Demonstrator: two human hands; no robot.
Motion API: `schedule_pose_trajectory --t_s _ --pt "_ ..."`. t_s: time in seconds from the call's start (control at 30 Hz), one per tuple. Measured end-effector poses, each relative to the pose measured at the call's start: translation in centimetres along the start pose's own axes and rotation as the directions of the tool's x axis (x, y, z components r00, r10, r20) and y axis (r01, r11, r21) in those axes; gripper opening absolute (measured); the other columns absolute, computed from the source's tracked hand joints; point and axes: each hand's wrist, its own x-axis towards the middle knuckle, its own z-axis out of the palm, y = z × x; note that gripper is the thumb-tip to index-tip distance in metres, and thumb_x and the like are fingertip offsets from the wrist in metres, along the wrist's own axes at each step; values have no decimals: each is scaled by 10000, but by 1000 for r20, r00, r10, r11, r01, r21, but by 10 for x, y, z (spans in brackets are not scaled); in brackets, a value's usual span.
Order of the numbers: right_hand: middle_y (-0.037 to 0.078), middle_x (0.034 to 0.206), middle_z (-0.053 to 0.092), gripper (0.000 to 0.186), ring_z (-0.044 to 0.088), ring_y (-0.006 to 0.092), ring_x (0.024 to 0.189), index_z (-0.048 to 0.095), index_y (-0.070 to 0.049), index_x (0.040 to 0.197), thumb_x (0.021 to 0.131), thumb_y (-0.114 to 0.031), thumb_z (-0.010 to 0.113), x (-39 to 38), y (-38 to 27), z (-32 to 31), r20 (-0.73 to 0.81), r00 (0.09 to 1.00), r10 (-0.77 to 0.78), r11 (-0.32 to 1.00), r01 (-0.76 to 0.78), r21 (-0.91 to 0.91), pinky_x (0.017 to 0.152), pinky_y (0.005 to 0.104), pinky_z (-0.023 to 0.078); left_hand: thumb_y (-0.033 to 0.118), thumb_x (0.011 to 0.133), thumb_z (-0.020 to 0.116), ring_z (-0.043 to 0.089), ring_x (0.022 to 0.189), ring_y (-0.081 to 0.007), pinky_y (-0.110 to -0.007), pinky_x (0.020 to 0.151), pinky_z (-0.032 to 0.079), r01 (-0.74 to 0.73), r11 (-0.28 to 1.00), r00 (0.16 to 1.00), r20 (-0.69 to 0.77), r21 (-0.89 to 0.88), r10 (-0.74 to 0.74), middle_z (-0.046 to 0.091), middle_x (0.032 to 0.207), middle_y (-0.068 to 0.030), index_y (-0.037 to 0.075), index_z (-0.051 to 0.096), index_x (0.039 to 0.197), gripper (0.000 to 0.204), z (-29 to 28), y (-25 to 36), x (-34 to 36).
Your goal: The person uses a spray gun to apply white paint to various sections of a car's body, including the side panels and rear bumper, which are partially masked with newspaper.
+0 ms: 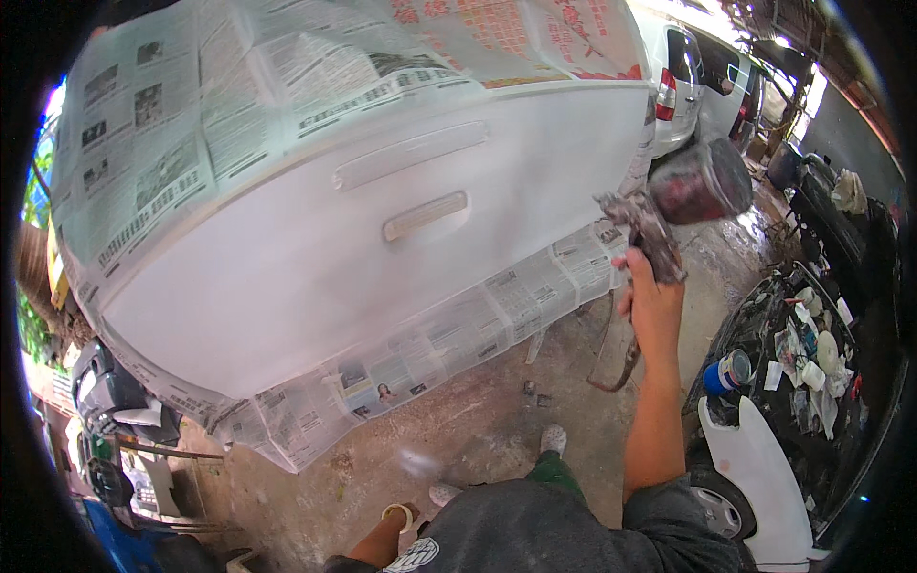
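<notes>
My right hand (655, 304) grips the handle of a spray gun (653, 239), its fingers closed around it. A dark, paint-stained cup (702, 181) sits on the gun, slightly blurred. The gun is held near the right end of a white vehicle panel (315, 267), apart from it. In that panel is a recessed handle (425, 216), with a long raised strip above it. Low at the bottom edge, my left forearm (377, 542) shows with a pale yellow ring (399, 517), like a tape roll, around the wrist or hand; the fingers cannot be made out.
Printed paper and thin plastic sheeting (239, 95) cover the vehicle around the panel. A hose (626, 371) hangs below the gun. At right are a white fender (759, 477), a wheel (721, 506), a blue can (728, 371) and loose scraps. A white car (676, 86) stands behind.
</notes>
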Motion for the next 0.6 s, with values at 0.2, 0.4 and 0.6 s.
schedule_pose_trajectory --t_s 0.2,0.4,0.6 --pt "65 867 674 268 472 74 449 597 -41 1141 970 -247 582 -2 73 -88 92 981 171 977 -181 113 393 233 365 221 871 615 594 1206 -311 -444 978 488 66 990 977 207 -125 -39 622 1283 -164 64 638 1241 402 -61 -2 31" --pt "71 864 667 317 469 71 451 593 -54 1203 975 -274 591 67 137 -163 233 933 274 947 -304 105 393 233 370 374 943 503 551 1247 -358 -445 1027 448 485 208 796 330 -849 -508 603 1302 -161 42 595 1258 467 -176 84 135" --pt "31 773 638 263 473 73 440 582 -34 1018 963 -289 619 173 201 -193 100 987 125 992 -126 8 405 259 382 331 920 497 618 1073 -359 -427 928 474 192 268 850 23 -944 -527 664 1114 -199 57 659 1137 385 -285 80 148"
